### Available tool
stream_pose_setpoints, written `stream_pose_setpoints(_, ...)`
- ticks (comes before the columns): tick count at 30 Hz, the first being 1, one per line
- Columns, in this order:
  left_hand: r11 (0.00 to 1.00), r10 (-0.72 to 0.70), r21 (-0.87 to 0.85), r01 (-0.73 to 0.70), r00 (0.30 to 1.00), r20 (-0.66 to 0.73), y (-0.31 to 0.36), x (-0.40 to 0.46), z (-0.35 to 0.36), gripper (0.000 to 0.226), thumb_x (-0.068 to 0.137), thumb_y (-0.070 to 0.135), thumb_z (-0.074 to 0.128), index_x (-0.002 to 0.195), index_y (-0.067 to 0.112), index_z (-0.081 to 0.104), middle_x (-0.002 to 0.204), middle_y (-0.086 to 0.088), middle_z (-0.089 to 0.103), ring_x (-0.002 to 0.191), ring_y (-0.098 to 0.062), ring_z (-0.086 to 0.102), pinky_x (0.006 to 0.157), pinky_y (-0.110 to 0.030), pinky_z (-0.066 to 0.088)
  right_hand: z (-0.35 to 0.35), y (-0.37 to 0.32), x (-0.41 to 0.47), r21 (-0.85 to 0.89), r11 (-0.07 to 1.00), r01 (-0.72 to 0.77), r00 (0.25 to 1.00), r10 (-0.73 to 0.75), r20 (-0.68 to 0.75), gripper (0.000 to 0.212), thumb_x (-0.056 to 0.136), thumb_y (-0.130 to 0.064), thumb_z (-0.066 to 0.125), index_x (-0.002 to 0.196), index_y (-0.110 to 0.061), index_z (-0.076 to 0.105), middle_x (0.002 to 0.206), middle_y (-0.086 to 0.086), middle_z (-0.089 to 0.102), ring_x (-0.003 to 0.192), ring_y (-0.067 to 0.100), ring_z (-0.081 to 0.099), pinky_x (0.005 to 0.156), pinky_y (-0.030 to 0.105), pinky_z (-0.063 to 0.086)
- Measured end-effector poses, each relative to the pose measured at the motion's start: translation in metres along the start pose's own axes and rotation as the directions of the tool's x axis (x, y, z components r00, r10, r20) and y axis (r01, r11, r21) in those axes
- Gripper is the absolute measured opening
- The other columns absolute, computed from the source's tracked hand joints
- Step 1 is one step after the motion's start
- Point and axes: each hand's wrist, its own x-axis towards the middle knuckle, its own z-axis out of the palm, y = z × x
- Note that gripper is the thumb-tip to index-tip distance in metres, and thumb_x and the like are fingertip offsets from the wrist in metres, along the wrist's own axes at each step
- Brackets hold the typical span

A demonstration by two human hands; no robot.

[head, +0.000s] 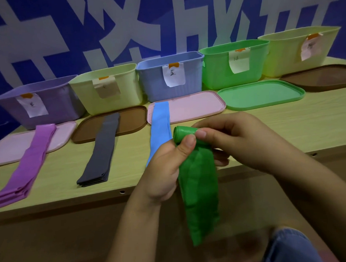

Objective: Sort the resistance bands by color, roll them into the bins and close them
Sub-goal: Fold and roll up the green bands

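Green band [198, 181] pinched by both hands, left hand [165, 166], right hand [244, 139], rolled end seemingly between fingertips

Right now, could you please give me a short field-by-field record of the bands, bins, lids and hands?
in hand: green band, top end rolled, rest hanging
left hand: pinches the roll
right hand: pinches the roll
bands on table: purple, grey, blue
bins: five, all open, green bin included
lids: five, flat before the bins
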Motion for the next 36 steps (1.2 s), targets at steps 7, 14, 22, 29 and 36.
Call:
stream_pose_setpoints(7, 0.985, -0.082, -0.152, 0.086, 0.996, 0.035, -0.003, 0.001, -0.014, 0.047, 0.068, 0.037, 0.08, 0.108, 0.012, 0.071, 0.109, -0.014, 0.069, 0.103, -0.033, 0.065, 0.082, -0.051, 0.054, 0.007, 0.007, -0.007, 0.006, 0.996, 0.092, 0.97, -0.088, -0.228, 0.021, 0.081, -0.021, 0.071, 0.101, -0.018, 0.071, 0.086, -0.004, 0.071, 0.077, 0.004, 0.069, 0.058, 0.026, 0.058)
stream_pose_setpoints(14, 0.996, -0.086, 0.033, 0.082, 0.989, 0.119, 0.004, 0.008, -0.016, 0.051, 0.07, 0.042, 0.078, 0.111, 0.014, 0.066, 0.096, -0.014, 0.068, 0.091, -0.034, 0.067, 0.092, -0.06, 0.047, -0.002, -0.009, 0.001, 0.021, 0.993, 0.118, 0.979, -0.112, -0.169, 0.02, 0.074, -0.031, 0.066, 0.09, -0.02, 0.066, 0.083, -0.005, 0.067, 0.071, 0.002, 0.062, 0.063, 0.025, 0.053)
stream_pose_setpoints(22, 0.995, -0.097, 0.03, 0.093, 0.982, 0.16, -0.002, 0.008, 0.001, 0.045, 0.076, 0.051, 0.069, 0.088, 0.008, 0.064, 0.061, -0.005, 0.06, 0.061, -0.022, 0.063, 0.07, -0.037, 0.054, 0.0, -0.008, 0.007, 0.025, 0.992, 0.123, 0.968, -0.114, -0.224, 0.014, 0.071, -0.033, 0.066, 0.084, -0.032, 0.06, 0.097, 0.013, 0.061, 0.068, 0.001, 0.06, 0.054, 0.022, 0.049)
stream_pose_setpoints(29, 0.993, -0.076, 0.101, 0.068, 0.994, 0.073, 0.001, 0.003, 0.007, 0.043, 0.085, 0.053, 0.055, 0.074, 0.013, 0.066, 0.048, 0.002, 0.038, 0.043, -0.011, 0.04, 0.052, -0.025, 0.044, 0.0, -0.002, 0.007, -0.089, 0.982, 0.167, 0.947, -0.185, -0.263, 0.013, 0.073, -0.033, 0.065, 0.083, -0.037, 0.059, 0.097, 0.005, 0.066, 0.089, 0.01, 0.064, 0.07, 0.019, 0.052)
stream_pose_setpoints(36, 0.969, 0.04, 0.245, -0.03, 0.999, -0.037, -0.003, 0.002, 0.009, 0.07, 0.062, 0.087, 0.041, 0.069, 0.023, 0.068, 0.043, 0.003, 0.042, 0.039, -0.01, 0.041, 0.047, -0.022, 0.041, 0.009, 0.003, 0.002, -0.219, 0.94, 0.262, 0.897, -0.321, -0.304, 0.023, 0.077, -0.024, 0.067, 0.095, -0.009, 0.07, 0.085, -0.004, 0.069, 0.069, 0.0, 0.061, 0.069, 0.014, 0.05)
